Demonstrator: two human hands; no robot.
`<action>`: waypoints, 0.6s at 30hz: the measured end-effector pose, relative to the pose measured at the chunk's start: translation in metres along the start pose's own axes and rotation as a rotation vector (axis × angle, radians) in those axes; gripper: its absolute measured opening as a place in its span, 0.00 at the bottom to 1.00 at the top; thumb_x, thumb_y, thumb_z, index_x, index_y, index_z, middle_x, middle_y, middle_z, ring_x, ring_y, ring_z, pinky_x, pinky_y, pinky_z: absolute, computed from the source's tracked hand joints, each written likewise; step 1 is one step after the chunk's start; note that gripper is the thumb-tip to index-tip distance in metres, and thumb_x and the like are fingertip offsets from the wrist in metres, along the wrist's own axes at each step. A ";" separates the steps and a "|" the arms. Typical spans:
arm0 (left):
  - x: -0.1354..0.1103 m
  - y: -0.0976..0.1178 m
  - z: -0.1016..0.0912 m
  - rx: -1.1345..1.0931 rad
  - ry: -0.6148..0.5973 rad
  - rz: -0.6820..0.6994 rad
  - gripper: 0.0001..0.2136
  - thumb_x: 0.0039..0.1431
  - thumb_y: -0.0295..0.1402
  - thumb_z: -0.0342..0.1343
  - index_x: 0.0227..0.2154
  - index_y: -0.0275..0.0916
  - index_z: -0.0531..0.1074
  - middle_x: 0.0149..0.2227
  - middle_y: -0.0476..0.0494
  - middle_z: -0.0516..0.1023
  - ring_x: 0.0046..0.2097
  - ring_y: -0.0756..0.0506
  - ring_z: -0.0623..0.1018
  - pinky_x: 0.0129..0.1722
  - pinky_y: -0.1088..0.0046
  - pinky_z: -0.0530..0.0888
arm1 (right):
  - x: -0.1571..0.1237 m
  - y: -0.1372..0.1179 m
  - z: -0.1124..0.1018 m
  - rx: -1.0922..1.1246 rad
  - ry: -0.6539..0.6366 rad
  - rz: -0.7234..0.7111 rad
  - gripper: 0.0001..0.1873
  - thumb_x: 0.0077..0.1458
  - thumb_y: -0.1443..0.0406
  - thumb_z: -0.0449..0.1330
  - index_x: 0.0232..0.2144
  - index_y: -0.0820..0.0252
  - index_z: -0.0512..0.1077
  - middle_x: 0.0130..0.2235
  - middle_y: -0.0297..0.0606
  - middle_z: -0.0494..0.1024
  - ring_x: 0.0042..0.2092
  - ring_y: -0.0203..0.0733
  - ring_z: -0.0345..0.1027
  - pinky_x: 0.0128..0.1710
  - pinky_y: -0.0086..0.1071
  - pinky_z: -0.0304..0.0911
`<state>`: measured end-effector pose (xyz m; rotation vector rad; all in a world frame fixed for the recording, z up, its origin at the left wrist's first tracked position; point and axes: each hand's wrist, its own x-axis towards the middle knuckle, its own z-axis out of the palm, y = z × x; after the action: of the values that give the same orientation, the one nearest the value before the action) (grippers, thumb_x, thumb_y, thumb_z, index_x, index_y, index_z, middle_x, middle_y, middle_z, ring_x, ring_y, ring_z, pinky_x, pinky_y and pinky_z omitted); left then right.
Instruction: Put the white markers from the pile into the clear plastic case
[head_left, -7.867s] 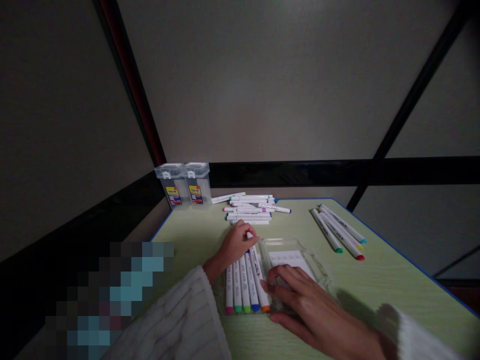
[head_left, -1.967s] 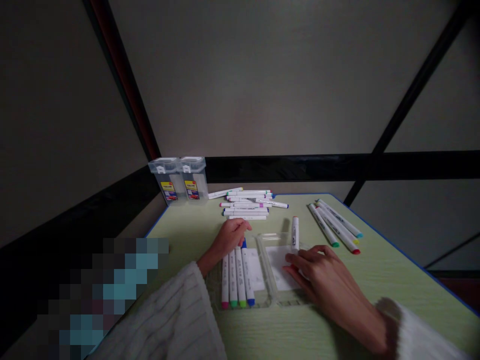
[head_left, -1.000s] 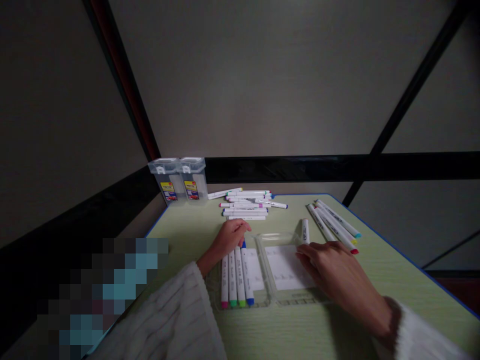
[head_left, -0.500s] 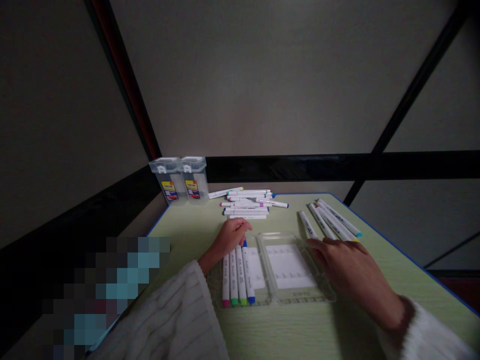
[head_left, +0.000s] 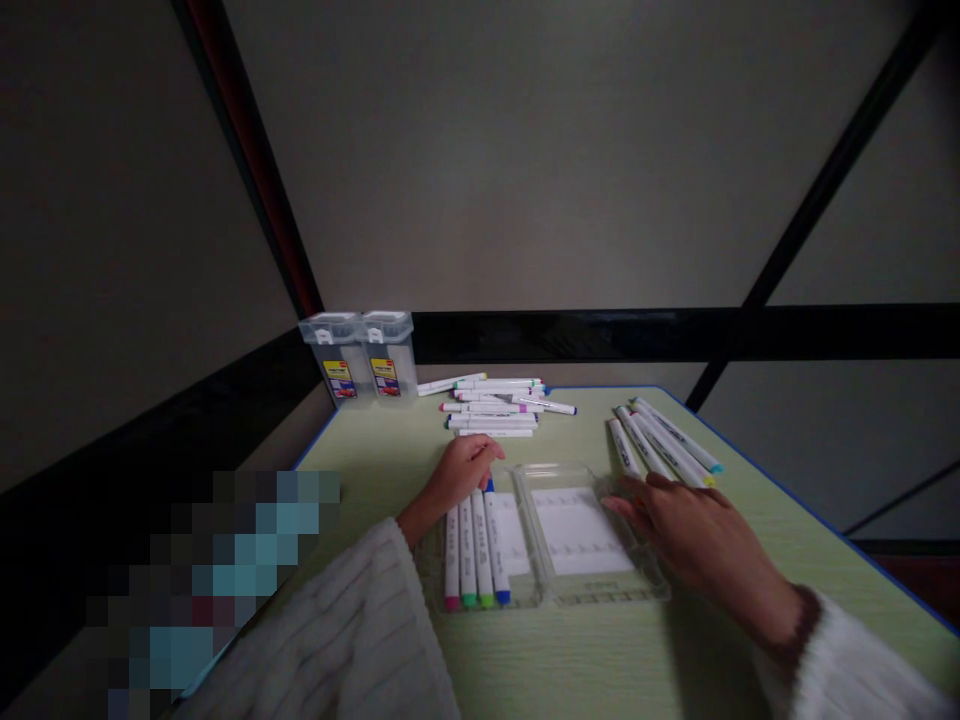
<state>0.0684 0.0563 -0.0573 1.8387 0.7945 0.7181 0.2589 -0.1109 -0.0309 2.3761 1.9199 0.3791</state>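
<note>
Right hand [head_left: 705, 530]: palm down beside the right edge of the open clear case [head_left: 589, 586], fingers bent; whether they are clamped on anything I cannot tell.
Nearest marker [head_left: 623, 447]: white, lying slantwise on the surface [head_left: 525, 660] just beyond the right fingers, its near end hidden by them.
Left hand [head_left: 456, 475]: at the far end of the case's left half, fingers curled over the tops of the markers there; grip cannot be told.
Case, left half: four markers [head_left: 481, 550] side by side lengthwise, ends toward the viewer pink, green, lime and blue; a white sheet [head_left: 514, 535] shows to their right.
Case, right half: a printed white insert [head_left: 581, 530] lies inside.
Lidded boxes [head_left: 390, 368]: two, see-through, upright side by side at the far left corner, yellow-topped labels on the fronts; contents unclear.
Right-hand group [head_left: 675, 445]: several white markers just beside the nearest one, cyan and yellow ends visible.
Far pile [head_left: 495, 408]: more white markers, mostly crosswise, some overlapping.
</note>
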 end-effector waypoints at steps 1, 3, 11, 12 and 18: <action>0.000 -0.001 0.000 0.000 0.003 0.002 0.09 0.51 0.31 0.44 0.25 0.33 0.68 0.10 0.57 0.59 0.14 0.55 0.61 0.17 0.81 0.59 | 0.000 0.000 0.000 0.003 -0.009 -0.001 0.17 0.57 0.55 0.44 0.31 0.59 0.67 0.29 0.41 0.74 0.30 0.48 0.70 0.28 0.36 0.57; 0.000 -0.002 0.000 0.001 0.007 0.010 0.09 0.51 0.30 0.43 0.25 0.33 0.68 0.09 0.57 0.59 0.14 0.55 0.61 0.18 0.81 0.59 | 0.000 0.001 0.001 0.010 -0.029 -0.006 0.17 0.58 0.55 0.44 0.32 0.59 0.67 0.30 0.42 0.74 0.31 0.48 0.70 0.29 0.37 0.57; -0.001 0.002 -0.001 0.004 0.003 -0.006 0.09 0.50 0.30 0.44 0.25 0.33 0.68 0.10 0.58 0.59 0.14 0.55 0.62 0.17 0.81 0.58 | 0.000 0.002 0.004 0.011 -0.083 0.015 0.18 0.57 0.55 0.44 0.33 0.59 0.68 0.31 0.42 0.73 0.30 0.48 0.71 0.28 0.38 0.58; -0.001 0.002 -0.001 0.005 0.002 -0.005 0.09 0.50 0.30 0.44 0.25 0.33 0.68 0.10 0.58 0.59 0.14 0.55 0.62 0.17 0.81 0.59 | 0.000 0.002 0.004 0.016 -0.079 0.020 0.18 0.57 0.55 0.44 0.33 0.59 0.68 0.31 0.42 0.73 0.30 0.48 0.71 0.28 0.38 0.58; 0.001 -0.003 0.000 0.019 0.000 -0.011 0.09 0.51 0.31 0.44 0.25 0.33 0.68 0.10 0.58 0.59 0.14 0.56 0.61 0.17 0.81 0.58 | -0.001 0.003 0.006 -0.004 -0.068 0.033 0.19 0.57 0.54 0.45 0.32 0.60 0.68 0.32 0.43 0.73 0.33 0.48 0.70 0.30 0.38 0.57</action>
<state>0.0682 0.0583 -0.0594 1.8497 0.8131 0.7054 0.2631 -0.1115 -0.0365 2.3884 1.8517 0.2999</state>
